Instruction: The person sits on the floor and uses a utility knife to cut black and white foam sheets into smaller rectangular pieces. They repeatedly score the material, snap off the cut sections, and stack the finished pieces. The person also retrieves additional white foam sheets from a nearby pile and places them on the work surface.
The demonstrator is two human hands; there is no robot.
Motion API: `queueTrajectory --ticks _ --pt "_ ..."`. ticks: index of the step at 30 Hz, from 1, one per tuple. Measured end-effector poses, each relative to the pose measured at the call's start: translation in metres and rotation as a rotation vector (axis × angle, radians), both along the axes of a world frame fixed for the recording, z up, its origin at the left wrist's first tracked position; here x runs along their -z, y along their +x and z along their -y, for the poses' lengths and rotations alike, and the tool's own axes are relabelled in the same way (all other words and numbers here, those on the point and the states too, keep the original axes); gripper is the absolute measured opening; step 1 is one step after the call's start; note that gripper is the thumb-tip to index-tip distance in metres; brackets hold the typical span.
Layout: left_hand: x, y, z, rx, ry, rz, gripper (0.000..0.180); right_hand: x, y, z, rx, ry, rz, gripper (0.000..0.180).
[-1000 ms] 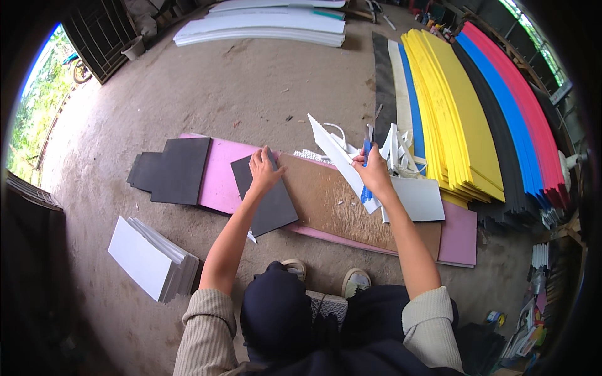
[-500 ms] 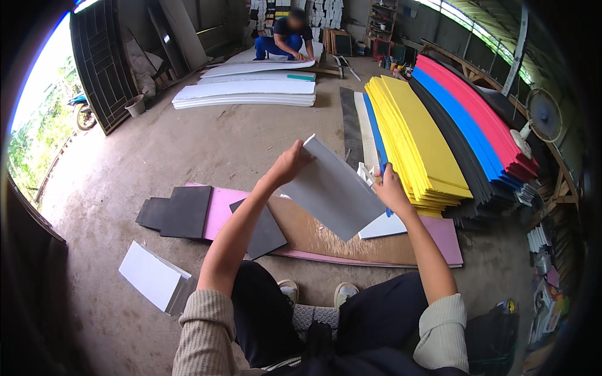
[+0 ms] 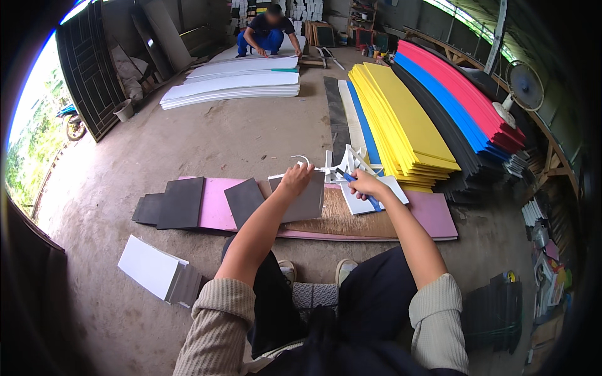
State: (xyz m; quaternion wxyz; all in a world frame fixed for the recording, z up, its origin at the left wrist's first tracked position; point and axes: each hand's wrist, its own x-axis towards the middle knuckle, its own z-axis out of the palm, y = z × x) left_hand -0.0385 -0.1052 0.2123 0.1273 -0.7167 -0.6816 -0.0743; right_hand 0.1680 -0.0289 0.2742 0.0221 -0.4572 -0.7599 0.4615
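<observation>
My left hand (image 3: 296,180) is closed on the upper edge of a grey foam sheet (image 3: 308,203), and a thin white strip curls up beside its fingers. My right hand (image 3: 369,185) grips a blue cutter knife (image 3: 375,203), its dark end toward the sheet's right edge. Under the right hand lies a white sheet (image 3: 394,189). White offcut strips (image 3: 343,158) are heaped just beyond the knife. A worn brown board (image 3: 357,224) on a long pink sheet (image 3: 216,191) lies beneath. Dark sheets (image 3: 182,203) rest on its left part.
A white-topped stack of sheets (image 3: 150,266) sits on the floor at left. Yellow sheets (image 3: 407,119), then black, blue and pink stacks, stand at right near a fan (image 3: 523,86). At the back, another person (image 3: 268,34) crouches by white sheets (image 3: 232,88).
The grey sheet has been lowered from its raised, tilted position toward the board. My right hand has moved left and slightly down with the knife. The view has shifted a little.
</observation>
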Motion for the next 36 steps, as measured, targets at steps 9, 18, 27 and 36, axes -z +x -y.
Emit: queueTrajectory --ticks 9,18,27,36 --pt "-0.012 0.015 -0.015 -0.095 -0.131 -0.046 0.033 0.018 -0.005 0.016 0.071 0.083 -0.369 0.052" --pt "-0.002 0.016 -0.028 -0.144 -0.150 -0.021 0.030 0.029 -0.031 0.025 0.217 0.045 -0.218 0.045" --pt "0.002 0.017 -0.041 0.011 0.086 0.086 0.033 0.043 -0.043 0.000 0.169 0.398 -0.037 0.039" --pt "0.013 0.009 -0.060 -0.015 0.137 0.205 0.013 0.055 -0.048 0.004 0.130 0.549 -0.039 0.053"
